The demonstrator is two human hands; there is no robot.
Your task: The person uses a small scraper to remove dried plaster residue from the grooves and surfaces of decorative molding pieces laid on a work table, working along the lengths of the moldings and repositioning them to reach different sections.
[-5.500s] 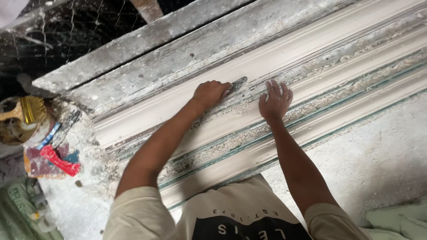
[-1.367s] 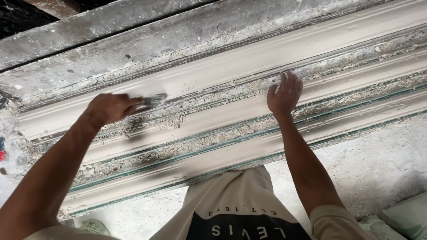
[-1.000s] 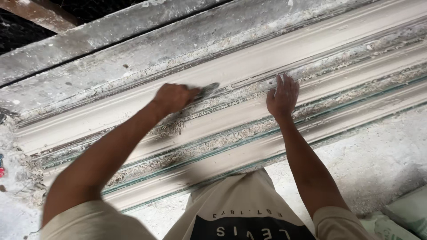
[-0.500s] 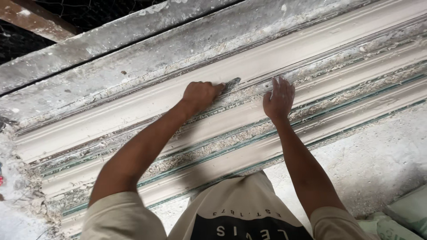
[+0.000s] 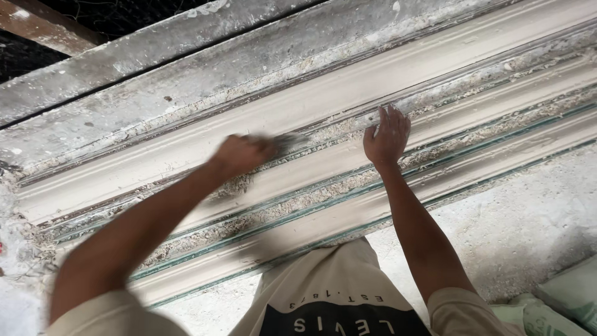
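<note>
A long plaster moulding (image 5: 348,93) with several ridges and grooves runs slantwise across the view, wet and pale. My left hand (image 5: 241,154) is closed on a small metal scraping tool (image 5: 290,143), its blade lying in a rough groove of the moulding; hand and tool are blurred. My right hand (image 5: 387,137) rests flat with spread fingers on a ridge just right of the tool, holding nothing.
Crumbly plaster debris fills the grooves. A grey concrete slab edge (image 5: 155,56) lies beyond the moulding, a wooden beam (image 5: 43,28) at the top left. A dusty floor (image 5: 516,230) and pale green sacks (image 5: 559,298) sit at the lower right.
My left hand has swept the tool back and forth along the groove, and now has slid left from beside my right hand. My right hand has stayed pressed in place.
</note>
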